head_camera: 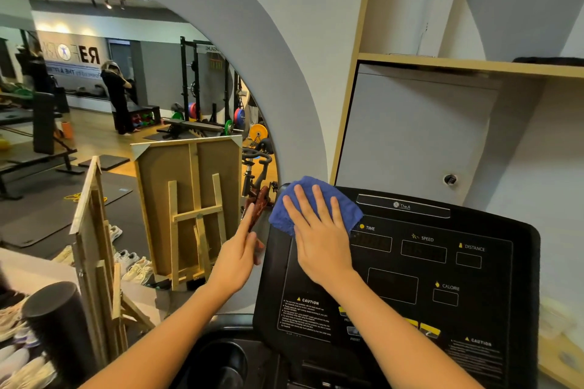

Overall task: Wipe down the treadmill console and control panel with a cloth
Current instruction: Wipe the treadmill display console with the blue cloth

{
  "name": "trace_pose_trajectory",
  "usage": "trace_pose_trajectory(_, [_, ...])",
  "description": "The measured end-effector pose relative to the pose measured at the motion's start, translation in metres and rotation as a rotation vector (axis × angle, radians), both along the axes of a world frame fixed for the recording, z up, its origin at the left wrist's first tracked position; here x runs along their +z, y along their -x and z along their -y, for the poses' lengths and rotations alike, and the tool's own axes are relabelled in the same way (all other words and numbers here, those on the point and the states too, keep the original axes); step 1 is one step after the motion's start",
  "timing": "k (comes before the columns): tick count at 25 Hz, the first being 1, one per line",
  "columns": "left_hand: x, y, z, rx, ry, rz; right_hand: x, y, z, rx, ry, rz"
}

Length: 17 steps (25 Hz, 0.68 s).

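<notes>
1. One corner covered: right hand (316,240) flat, fingers spread, pressing blue cloth (311,204) on console (474,278) at 10 o'clock.
2. Left hand (238,257) open, at console's 9 o'clock edge.
3. Displays, lower panel probably still unwiped.

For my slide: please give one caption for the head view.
Right hand presses blue cloth on treadmill console corner.

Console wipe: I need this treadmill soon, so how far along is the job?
Early, by the look of it. Nothing shows as finished; the picture cannot tell wiped from unwiped. In hand: the right hand presses the blue cloth flat on the console's top-left corner, while the left hand rests at its left edge. Left: the display windows and the buttons lower down lie beyond the cloth.
</notes>
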<state>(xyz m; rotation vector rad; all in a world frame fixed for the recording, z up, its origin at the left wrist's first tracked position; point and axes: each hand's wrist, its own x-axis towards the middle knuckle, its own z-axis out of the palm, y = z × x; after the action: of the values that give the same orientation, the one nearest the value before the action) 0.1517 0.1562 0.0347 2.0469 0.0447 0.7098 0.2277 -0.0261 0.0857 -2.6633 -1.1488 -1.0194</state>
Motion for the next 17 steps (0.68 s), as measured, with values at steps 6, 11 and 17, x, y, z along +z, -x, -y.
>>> trace_pose_trajectory(6, [0.053,-0.017,-0.013,0.052,-0.012,0.06,-0.034,0.03,-0.002,0.127,0.117,-0.069])
trace_pose_trajectory(11, [0.097,-0.061,0.011,-0.093,-0.207,0.071,-0.067,0.05,0.017,0.189,0.259,-0.112])
trace_pose_trajectory(17, [0.09,-0.09,0.03,-0.05,-0.161,0.122,-0.088,0.055,0.054,0.202,0.286,-0.112])
